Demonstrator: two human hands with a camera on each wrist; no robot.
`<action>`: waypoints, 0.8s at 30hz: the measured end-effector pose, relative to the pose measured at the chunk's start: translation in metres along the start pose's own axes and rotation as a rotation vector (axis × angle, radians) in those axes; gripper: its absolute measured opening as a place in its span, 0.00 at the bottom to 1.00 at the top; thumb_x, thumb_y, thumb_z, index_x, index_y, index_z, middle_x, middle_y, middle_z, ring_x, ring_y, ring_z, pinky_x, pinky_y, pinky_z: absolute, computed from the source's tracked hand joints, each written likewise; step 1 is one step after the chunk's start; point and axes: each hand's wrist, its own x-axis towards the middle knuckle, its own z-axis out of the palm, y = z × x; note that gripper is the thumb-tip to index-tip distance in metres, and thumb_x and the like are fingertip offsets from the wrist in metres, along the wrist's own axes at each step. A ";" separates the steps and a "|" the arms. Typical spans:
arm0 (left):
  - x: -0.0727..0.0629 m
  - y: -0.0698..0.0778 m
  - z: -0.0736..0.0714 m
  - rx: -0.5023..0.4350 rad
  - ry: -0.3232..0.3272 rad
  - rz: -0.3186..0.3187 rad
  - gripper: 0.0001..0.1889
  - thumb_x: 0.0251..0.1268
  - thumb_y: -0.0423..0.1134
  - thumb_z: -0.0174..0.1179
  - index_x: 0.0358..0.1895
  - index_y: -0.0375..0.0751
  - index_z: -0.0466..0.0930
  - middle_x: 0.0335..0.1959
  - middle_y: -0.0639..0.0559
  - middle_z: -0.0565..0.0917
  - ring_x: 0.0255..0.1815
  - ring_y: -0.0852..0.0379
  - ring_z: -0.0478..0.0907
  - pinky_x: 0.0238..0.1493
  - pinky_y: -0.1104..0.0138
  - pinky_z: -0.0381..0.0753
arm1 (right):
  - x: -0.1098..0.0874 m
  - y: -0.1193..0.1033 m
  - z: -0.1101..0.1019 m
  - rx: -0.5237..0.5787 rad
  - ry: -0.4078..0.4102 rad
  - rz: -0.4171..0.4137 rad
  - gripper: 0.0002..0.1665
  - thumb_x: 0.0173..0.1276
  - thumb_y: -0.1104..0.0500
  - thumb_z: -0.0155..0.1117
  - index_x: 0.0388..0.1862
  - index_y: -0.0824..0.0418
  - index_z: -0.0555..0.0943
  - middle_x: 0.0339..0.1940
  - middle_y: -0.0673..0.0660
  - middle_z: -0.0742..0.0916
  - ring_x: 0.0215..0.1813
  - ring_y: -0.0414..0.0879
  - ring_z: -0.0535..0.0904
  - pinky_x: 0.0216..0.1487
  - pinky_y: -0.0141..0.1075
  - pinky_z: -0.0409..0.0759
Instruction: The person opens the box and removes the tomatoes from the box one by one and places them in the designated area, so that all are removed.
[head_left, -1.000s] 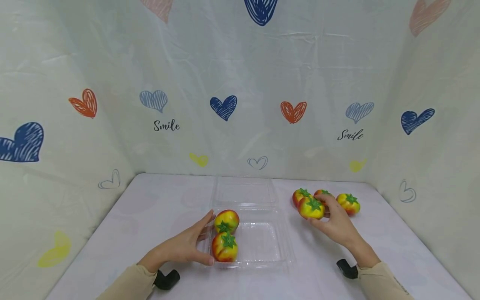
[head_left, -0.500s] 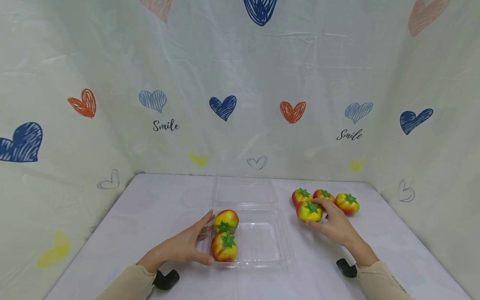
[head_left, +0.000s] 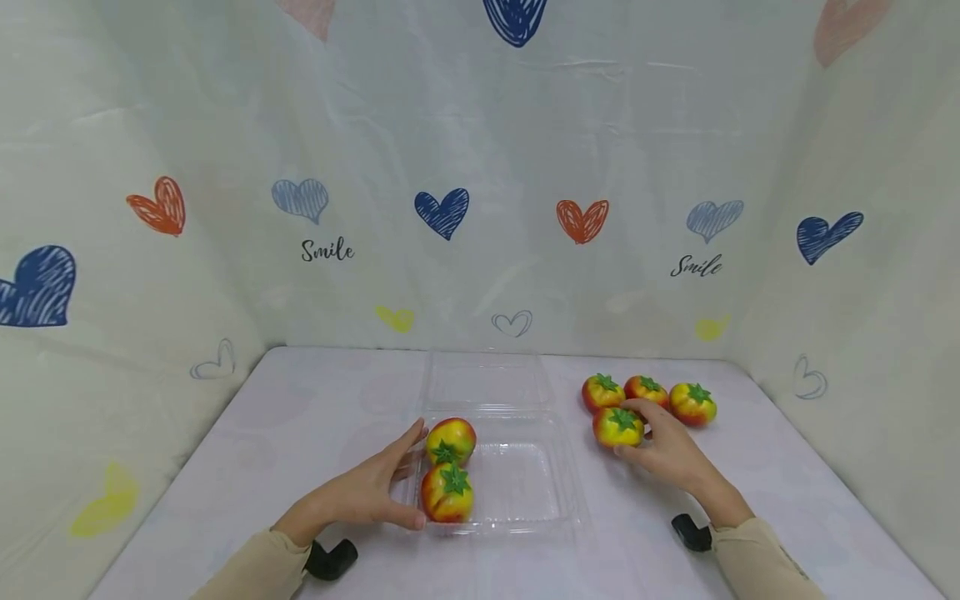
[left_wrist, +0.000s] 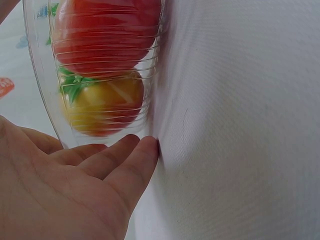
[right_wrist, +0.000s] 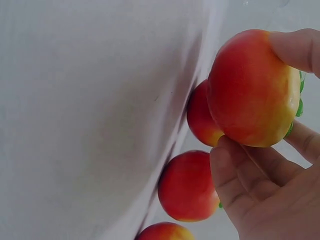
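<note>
My right hand (head_left: 671, 450) pinches a red and yellow tomato (head_left: 618, 427) with a green star-shaped top between thumb and fingers. In the right wrist view, this tomato (right_wrist: 252, 90) is held off the table surface, the thumb on one side and fingertips on the other. At the left side of a clear plastic clamshell box (head_left: 525, 483), my left hand (head_left: 360, 490) rests with its fingers stretched along the wall and its thumb by the near corner. Inside the box, two similar tomatoes (head_left: 447, 493) stand one behind the other along the left side.
Behind the right hand sit three more tomatoes (head_left: 647, 390) on the white-covered table (head_left: 330, 400). The box's clear lid (head_left: 486, 382) lies folded back toward the rear wall. A heart-printed curtain (head_left: 517, 275) encloses the table at the back and sides.
My right hand has brought its tomato slightly nearer, and more of the tomatoes behind it shows. The left hand stays at the box. The head view has shifted a little.
</note>
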 end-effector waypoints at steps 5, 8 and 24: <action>-0.001 0.000 0.000 0.003 0.005 0.004 0.63 0.48 0.51 0.73 0.77 0.42 0.32 0.77 0.39 0.45 0.71 0.40 0.59 0.67 0.55 0.65 | 0.001 0.002 0.002 -0.003 -0.003 -0.009 0.37 0.53 0.55 0.75 0.60 0.63 0.71 0.58 0.61 0.77 0.51 0.53 0.74 0.51 0.49 0.78; 0.000 0.000 0.000 0.006 0.005 0.008 0.63 0.48 0.52 0.73 0.77 0.41 0.32 0.77 0.39 0.45 0.71 0.40 0.59 0.66 0.55 0.66 | 0.001 0.003 0.003 -0.005 0.002 -0.015 0.37 0.53 0.56 0.75 0.59 0.64 0.71 0.57 0.61 0.78 0.50 0.52 0.74 0.50 0.48 0.78; 0.000 0.000 0.000 0.019 0.006 -0.006 0.63 0.48 0.52 0.73 0.77 0.42 0.32 0.77 0.39 0.45 0.72 0.40 0.57 0.66 0.56 0.66 | 0.003 0.005 0.003 0.009 -0.044 0.023 0.40 0.53 0.53 0.76 0.61 0.64 0.70 0.58 0.64 0.77 0.50 0.54 0.76 0.50 0.50 0.81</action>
